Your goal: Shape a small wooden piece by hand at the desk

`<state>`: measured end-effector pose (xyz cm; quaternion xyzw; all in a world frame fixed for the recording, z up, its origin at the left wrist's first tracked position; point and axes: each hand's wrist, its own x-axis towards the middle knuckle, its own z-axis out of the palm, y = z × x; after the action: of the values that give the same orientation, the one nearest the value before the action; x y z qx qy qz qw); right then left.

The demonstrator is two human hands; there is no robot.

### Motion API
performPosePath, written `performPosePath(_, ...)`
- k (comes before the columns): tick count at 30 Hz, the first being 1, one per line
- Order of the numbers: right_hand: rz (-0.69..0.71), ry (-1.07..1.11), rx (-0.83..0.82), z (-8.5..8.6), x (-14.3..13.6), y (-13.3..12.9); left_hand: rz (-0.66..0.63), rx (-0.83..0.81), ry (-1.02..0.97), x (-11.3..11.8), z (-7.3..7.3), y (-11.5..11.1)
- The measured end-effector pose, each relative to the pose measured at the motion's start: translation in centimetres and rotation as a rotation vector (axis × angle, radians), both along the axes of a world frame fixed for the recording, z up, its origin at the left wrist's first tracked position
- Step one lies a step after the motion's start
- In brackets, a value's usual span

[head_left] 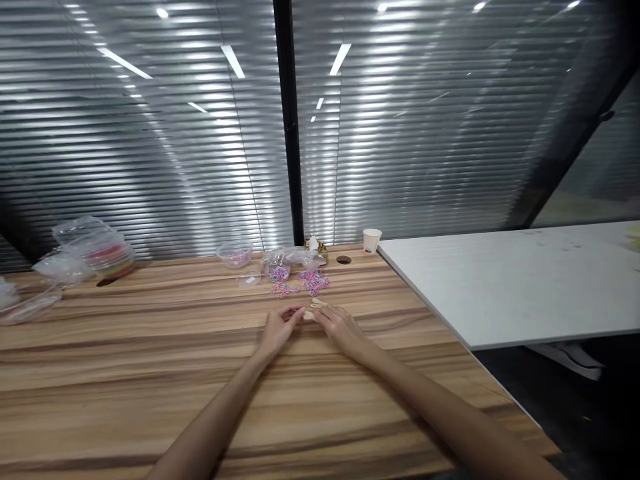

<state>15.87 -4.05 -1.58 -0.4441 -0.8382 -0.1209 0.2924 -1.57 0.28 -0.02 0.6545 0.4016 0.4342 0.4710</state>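
Note:
My left hand (279, 330) is closed in a pinch, its thumb and fingertips at the left end of a small pale wooden piece (309, 315). From the other side my right hand (340, 327) has its fingers bent down onto the same piece and covers part of it. Just beyond the right fingertips lies another pale piece (319, 303), looped or forked in shape. Past the hands, small pink and blue bits are spread in a loose pile (313, 282) and a thinner scatter (285, 289); they are too small to name surely.
Behind the piles are a clear plastic bag (293, 256), a round clear tub (235, 255) and a clear lid (249, 279). A paper cup (371, 240) stands near the white table (500, 280). Stacked clear containers (107, 253) are at the left by the blinds. One shoe (570, 360) shows below.

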Motion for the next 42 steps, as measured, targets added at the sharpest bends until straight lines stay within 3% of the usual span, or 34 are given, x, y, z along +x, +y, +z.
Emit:
performPosePath(3, -0.039, 0.038, -0.018, 0.0, 0.0, -0.1, 0.096, 0.386, 0.259, -1.3, 0.1, 1.3)
performPosePath(5, -0.046, 0.051, -0.028, -0.1, 0.0, 0.0, 0.120, 0.553, 0.422, -2.0, -0.2, 2.3)
performPosePath(11, -0.016, 0.061, -0.021, -0.5, -0.1, 0.3, 0.152, 0.666, 0.671, -2.5, -2.1, 4.0)
performPosePath(16, -0.001, 0.070, -0.011, -0.7, 0.1, 0.4, 0.126, 0.607, 0.646, -2.4, -2.8, 4.2)
performPosePath(22, 0.016, 0.171, -0.049, -0.6, -0.1, 0.6, 0.139, 0.478, 0.388, -2.2, -1.2, 3.4)
performPosePath(26, -0.003, 0.459, -0.103, -0.2, -1.9, 1.1, 0.212, 0.212, 0.062, -0.8, -0.1, 2.0)
performPosePath(30, -0.051, 0.813, -0.167, -0.1, -4.1, 2.0, 0.181, -0.099, -0.196, 0.6, -0.4, 0.3)
performPosePath(33, 0.061, 1.065, -0.363, -0.3, -4.3, 2.2, 0.152, -0.193, -0.333, 0.9, -0.9, -0.4)
performPosePath(36, 0.240, 1.158, -0.579, -0.1, -3.8, 1.9, 0.177, -0.235, -0.404, 0.9, -1.2, -0.6)
performPosePath(42, 0.325, 1.133, -0.649, 0.9, -3.6, 1.1, 0.174, -0.257, -0.429, 0.8, -0.9, -0.6)
